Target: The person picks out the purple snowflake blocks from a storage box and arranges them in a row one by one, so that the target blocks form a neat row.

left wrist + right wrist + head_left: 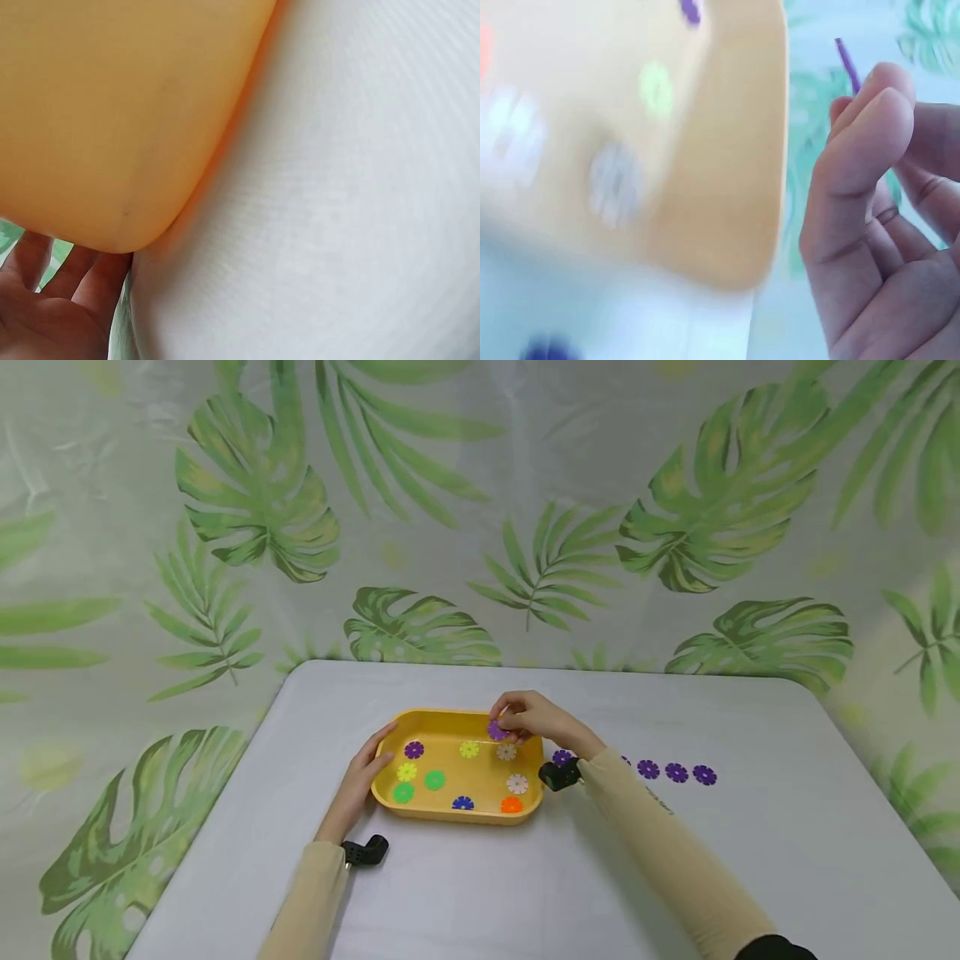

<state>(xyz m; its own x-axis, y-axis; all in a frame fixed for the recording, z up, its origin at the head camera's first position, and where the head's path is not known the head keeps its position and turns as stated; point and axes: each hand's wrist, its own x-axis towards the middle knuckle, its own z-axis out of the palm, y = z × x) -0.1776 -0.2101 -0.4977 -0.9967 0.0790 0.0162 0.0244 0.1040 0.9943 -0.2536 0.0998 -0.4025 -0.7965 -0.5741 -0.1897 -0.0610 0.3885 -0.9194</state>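
A yellow tray (390,802) sits on the white table (750,860), and inside it lie flat snowflake-shaped discs: a purple one (414,749) near the left wall, a yellow one (469,748) at the back, another yellow one (407,771), two green ones (435,780) (403,792), a blue one (462,803), an orange one (512,805), and two pale ones (507,752) (517,783). The right hand (534,718) hangs over the tray's back right part and pinches a purple disc (497,730) between thumb and fingertips, held above the tray floor and not touching the other pieces. The left hand (358,781) rests with straight, relaxed fingers against the tray's left wall. Outside the tray, to its right, a row of purple discs (677,772) lies on the table, one (562,757) just beside the right wrist. Only the head view shows the whole tray, its contents and that row. The left wrist view shows what the head view cannot: the rounded outer corner of the tray (112,150) close up, with the fingers (45,300) flat beside it on the table. The right wrist view is blurred, yet it shows the pinched disc (847,64) edge-on, a thin purple sliver rising above the fingertips (874,112), with the tray's rim (742,150) beside the hand.
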